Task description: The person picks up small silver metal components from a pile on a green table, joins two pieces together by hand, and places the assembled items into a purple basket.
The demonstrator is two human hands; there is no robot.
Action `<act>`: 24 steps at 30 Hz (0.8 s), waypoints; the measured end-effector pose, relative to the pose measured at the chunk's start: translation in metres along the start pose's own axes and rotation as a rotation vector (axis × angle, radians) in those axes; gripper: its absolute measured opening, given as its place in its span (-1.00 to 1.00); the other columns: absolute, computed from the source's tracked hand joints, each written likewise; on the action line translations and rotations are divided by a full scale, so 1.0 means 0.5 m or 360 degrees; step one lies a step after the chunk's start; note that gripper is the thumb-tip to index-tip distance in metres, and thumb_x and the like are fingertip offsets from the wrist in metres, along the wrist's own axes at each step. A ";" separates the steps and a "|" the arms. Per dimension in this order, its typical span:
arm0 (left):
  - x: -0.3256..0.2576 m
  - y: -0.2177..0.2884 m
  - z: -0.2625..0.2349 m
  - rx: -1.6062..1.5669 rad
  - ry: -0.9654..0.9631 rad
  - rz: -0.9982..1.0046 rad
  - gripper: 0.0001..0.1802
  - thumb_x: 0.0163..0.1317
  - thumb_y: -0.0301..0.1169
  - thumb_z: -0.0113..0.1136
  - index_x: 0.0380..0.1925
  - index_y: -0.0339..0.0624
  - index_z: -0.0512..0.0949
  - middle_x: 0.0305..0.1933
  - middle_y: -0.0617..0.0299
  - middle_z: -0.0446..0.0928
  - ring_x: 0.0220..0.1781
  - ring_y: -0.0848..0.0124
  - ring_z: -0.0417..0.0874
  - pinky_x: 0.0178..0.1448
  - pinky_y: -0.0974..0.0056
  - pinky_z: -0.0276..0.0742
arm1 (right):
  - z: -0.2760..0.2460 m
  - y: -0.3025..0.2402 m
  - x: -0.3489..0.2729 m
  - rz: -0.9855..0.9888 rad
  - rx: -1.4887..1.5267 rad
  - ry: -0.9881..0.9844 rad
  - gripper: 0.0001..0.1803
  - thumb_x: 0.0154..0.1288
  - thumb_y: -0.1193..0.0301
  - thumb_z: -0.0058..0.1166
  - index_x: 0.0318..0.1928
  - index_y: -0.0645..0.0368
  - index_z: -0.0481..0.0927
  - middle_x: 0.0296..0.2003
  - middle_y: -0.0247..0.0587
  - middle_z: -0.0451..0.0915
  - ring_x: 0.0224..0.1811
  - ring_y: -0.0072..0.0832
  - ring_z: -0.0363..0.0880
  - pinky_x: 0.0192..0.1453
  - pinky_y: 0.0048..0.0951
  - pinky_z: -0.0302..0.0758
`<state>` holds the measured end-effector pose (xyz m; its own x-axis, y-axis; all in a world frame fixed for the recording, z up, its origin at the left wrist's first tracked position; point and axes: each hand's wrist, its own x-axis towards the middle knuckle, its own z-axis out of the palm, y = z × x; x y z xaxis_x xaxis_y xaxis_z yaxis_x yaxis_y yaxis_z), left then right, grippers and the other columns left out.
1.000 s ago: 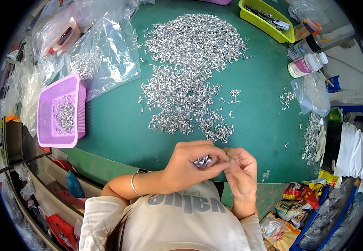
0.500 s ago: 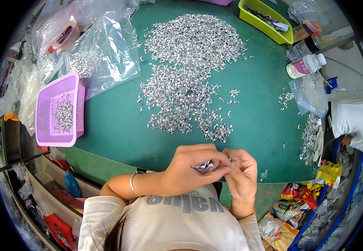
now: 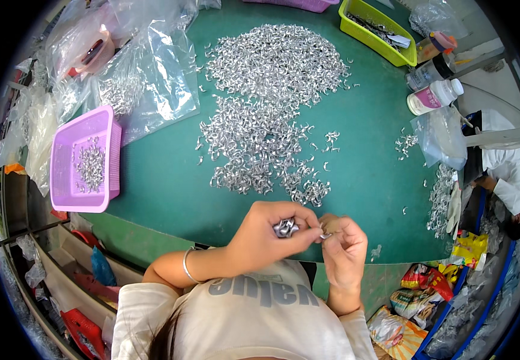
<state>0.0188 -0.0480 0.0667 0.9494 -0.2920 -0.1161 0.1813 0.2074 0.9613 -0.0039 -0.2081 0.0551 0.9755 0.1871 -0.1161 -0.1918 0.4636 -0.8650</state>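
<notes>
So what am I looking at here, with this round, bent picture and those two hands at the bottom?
It is one view from a wide camera worn on a person's head, looking down; the lens bends straight edges. No machine here: the left hand holds a small bunch of shiny metal pieces, and the right hand pinches one at its fingertips. On the green table lie a big heap of the same pieces, a pink basket, a yellow-green tray, clear bags and bottles.

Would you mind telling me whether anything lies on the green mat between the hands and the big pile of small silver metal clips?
Nothing visible does: bare green mat separates the hands from the pile of silver metal clips.
</notes>
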 end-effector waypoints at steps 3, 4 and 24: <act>0.009 -0.011 -0.017 -0.0578 -0.0149 -0.0719 -0.84 0.20 -0.40 0.06 -0.43 -0.30 0.49 -0.63 0.36 0.31 -0.63 0.65 0.21 -0.61 0.54 0.03 | -0.006 0.011 0.005 -0.0152 -0.0396 0.0051 -0.90 0.08 0.66 0.07 -0.34 0.33 0.47 -0.39 -0.23 0.46 -0.31 -0.54 0.38 -0.19 -0.55 0.32; 0.013 -0.022 -0.018 -0.0728 -0.0179 -0.0786 -0.81 0.23 -0.37 0.03 -0.42 -0.29 0.47 -0.63 0.37 0.29 -0.63 0.65 0.19 -0.61 0.54 0.00 | -0.005 0.015 0.008 -0.0196 -0.0532 0.0085 -0.89 0.05 0.68 0.08 -0.36 0.33 0.47 -0.40 -0.24 0.46 -0.32 -0.54 0.38 -0.20 -0.54 0.32; 0.064 -0.096 -0.029 -0.0844 -0.0003 -0.0810 -0.84 0.22 -0.41 0.00 -0.27 -0.26 0.47 -0.46 0.24 0.42 -0.50 0.52 0.39 -0.56 0.51 0.20 | -0.189 0.080 0.253 -0.0817 -0.2403 0.0340 -0.87 0.00 0.51 0.08 -0.36 0.20 0.52 -0.36 -0.15 0.48 -0.23 -0.22 0.40 -0.14 -0.29 0.31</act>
<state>0.0444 -0.0538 0.0130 0.7144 -0.4737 -0.5150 0.6997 0.4694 0.5387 0.1221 -0.2476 -0.0401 0.9213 0.1104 0.3728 0.2946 -0.8239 -0.4842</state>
